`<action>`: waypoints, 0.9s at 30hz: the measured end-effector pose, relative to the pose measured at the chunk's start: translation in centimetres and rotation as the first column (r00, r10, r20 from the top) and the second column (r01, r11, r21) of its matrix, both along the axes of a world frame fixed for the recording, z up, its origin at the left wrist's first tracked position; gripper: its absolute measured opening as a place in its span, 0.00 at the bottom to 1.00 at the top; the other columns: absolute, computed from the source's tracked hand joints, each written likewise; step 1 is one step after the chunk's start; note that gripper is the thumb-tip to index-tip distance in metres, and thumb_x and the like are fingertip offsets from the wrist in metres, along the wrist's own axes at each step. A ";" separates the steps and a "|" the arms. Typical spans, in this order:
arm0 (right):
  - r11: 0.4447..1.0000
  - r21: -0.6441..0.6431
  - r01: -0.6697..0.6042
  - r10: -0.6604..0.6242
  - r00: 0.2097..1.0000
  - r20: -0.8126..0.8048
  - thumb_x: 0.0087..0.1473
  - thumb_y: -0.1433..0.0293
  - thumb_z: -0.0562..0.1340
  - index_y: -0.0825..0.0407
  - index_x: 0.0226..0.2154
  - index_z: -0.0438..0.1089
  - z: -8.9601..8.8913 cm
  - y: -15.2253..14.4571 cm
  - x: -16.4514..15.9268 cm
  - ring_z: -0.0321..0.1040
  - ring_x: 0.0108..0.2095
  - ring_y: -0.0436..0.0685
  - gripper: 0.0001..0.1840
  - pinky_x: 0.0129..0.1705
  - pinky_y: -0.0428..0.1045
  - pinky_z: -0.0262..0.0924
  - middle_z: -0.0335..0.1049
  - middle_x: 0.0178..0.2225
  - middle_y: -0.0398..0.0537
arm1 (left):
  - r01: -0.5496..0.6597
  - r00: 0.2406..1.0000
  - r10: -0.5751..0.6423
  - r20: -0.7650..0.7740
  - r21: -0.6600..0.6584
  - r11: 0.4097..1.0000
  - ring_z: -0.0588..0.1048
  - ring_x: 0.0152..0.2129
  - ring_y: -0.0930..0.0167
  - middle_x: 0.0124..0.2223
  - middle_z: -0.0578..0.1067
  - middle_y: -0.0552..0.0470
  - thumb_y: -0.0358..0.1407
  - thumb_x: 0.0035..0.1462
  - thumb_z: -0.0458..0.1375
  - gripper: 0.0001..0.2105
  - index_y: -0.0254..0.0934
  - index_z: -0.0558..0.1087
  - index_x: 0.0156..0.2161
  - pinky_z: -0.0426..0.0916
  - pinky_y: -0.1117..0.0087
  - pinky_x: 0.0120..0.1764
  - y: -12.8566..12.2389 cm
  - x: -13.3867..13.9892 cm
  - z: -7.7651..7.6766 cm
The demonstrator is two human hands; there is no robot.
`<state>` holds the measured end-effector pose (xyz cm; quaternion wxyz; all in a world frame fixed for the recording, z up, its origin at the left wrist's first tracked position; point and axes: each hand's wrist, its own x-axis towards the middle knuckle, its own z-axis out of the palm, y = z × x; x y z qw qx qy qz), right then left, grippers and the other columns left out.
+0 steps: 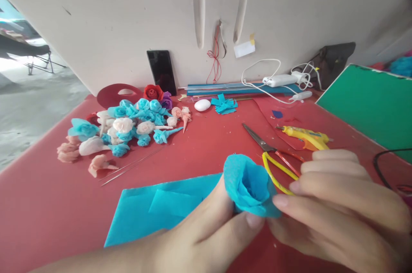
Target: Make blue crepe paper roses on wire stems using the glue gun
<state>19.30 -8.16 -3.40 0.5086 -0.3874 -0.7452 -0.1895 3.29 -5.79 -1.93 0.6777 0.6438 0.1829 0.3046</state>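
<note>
A blue crepe-paper flower (246, 185), its petals curled around a hollow centre, is pinched from below between the thumb and fingers of my left hand (210, 228). At the flower's right edge, the thumb and index finger of my right hand (344, 200) grip a petal; the other fingers are bent above. Beneath my left hand lies a blue paper sheet (138, 210) with a smaller blue piece on it. Scissors (268, 146) with yellow and red handles rest just beyond the flower. The flower's stem end is hidden by my left hand.
Several blue, white and peach paper flowers (124, 126) are piled at the left, near two thin wires (128, 168). Behind are a phone (162, 71), a white egg-shaped object (202, 105), blue scraps (224, 104) and a white cable. A yellow glue gun (304, 134) and green board (370, 110) stand right.
</note>
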 end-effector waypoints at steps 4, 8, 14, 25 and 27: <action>0.998 0.008 0.065 -0.061 0.966 -0.251 0.47 0.79 0.61 0.48 0.32 0.64 0.3 -0.5 -1.8 0.59 0.28 0.50 0.11 0.40 0.56 0.58 0.60 0.30 0.42 | -0.037 0.999 0.037 0.010 0.009 0.999 0.63 0.57 0.64 0.54 0.71 0.53 0.42 0.61 0.49 0.15 0.47 0.69 0.51 0.57 0.65 0.58 0.1 0.1 0.3; 0.985 -0.006 0.172 -0.161 0.912 -0.377 0.51 0.74 0.60 0.45 0.31 0.65 0.2 -1.0 -3.0 0.59 0.27 0.53 0.07 0.41 0.58 0.60 0.60 0.26 0.44 | -0.065 0.998 0.064 -0.027 -0.030 0.997 0.61 0.58 0.63 0.48 0.75 0.51 0.46 0.59 0.49 0.15 0.47 0.74 0.46 0.58 0.62 0.57 0.0 0.1 0.6; 0.997 -0.005 0.073 -0.071 0.952 -0.297 0.44 0.79 0.64 0.48 0.27 0.66 1.1 -0.9 -2.0 0.60 0.26 0.49 0.11 0.37 0.55 0.58 0.64 0.25 0.39 | -0.026 1.000 0.029 0.006 -0.243 0.970 0.63 0.57 0.66 0.49 0.74 0.53 0.43 0.60 0.50 0.13 0.44 0.74 0.44 0.55 0.65 0.60 -0.6 0.3 1.1; 0.996 0.090 0.010 0.007 0.983 -0.182 0.44 0.79 0.63 0.51 0.29 0.63 1.0 0.2 -0.4 0.60 0.26 0.47 0.10 0.32 0.53 0.58 0.64 0.28 0.39 | -0.021 0.999 0.015 -0.048 -0.123 0.992 0.67 0.53 0.63 0.53 0.72 0.51 0.44 0.61 0.50 0.15 0.44 0.71 0.49 0.57 0.63 0.58 -0.6 0.0 0.2; 0.995 0.100 0.004 0.011 0.988 -0.157 0.49 0.78 0.60 0.50 0.31 0.60 0.8 0.4 -0.2 0.60 0.27 0.47 0.09 0.33 0.54 0.58 0.62 0.31 0.40 | -0.053 0.998 0.053 -0.028 0.006 0.999 0.70 0.49 0.62 0.51 0.73 0.50 0.44 0.60 0.50 0.14 0.44 0.71 0.48 0.62 0.63 0.54 -0.5 0.0 0.3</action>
